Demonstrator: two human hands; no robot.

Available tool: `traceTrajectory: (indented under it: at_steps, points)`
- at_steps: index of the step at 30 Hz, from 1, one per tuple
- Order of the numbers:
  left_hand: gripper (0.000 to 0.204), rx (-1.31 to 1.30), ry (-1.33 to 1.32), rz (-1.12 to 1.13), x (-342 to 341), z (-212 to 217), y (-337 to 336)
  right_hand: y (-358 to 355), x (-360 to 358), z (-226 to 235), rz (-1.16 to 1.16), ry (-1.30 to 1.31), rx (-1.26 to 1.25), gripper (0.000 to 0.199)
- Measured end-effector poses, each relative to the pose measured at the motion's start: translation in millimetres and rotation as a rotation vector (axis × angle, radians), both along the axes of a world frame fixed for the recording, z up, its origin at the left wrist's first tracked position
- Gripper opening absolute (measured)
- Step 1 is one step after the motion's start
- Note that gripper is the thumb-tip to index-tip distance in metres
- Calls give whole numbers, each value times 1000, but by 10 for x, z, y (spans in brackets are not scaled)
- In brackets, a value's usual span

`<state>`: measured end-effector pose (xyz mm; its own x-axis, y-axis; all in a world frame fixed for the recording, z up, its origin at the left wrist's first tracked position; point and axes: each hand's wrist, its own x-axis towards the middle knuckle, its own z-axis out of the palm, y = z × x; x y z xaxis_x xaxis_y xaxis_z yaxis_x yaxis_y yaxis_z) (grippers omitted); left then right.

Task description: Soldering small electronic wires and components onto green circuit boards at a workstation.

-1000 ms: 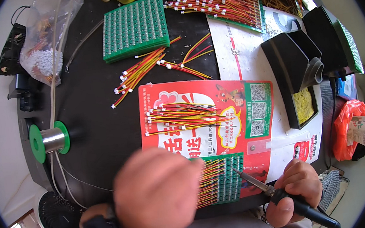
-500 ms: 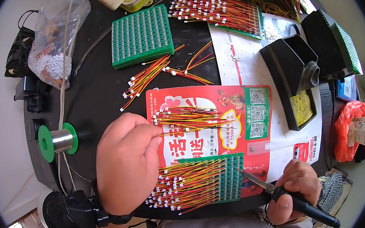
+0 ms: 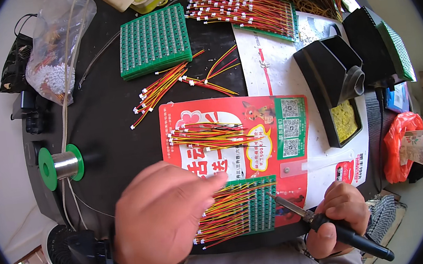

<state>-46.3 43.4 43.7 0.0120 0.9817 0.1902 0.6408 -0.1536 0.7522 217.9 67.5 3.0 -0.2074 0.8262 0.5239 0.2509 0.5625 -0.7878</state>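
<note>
My left hand is closed in a pinch over the upper left of a green circuit board. A thin red-and-yellow cable runs from its fingertips across the board's top edge. Rows of red and yellow cables lie over the board's left part; my hand hides most of their white plugs. My right hand grips a soldering iron by its black handle, and the metal tip points at the board's right side. Just above the board, a loose bundle of cables lies on a red printed sheet.
A solder spool stands at left, below a bag of white connectors. Stacked green boards and more cables lie farther back. At right is a black iron stand with a yellow sponge. A wired board sits at the back.
My left hand has come down from the loose bundle to the board, bringing a cable with it. My right hand holds the iron in nearly the same place. The whole view has shifted slightly.
</note>
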Motion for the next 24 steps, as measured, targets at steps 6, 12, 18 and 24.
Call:
traceTrajectory:
  at_steps: [6,12,18,24]
  points:
    - [8,-106,-139,-64,83,-5,-101,-19,-14,-3,-11,-1,-11,32]
    - [11,-174,-236,-62,168,-33,-110,2,-3,-2,18,-19,-2,29]
    - [22,0,-194,-48,244,-102,-144,35,44,16,97,-50,1,27]
    - [31,28,-155,-180,237,-166,-154,33,28,1,98,-36,15,28]
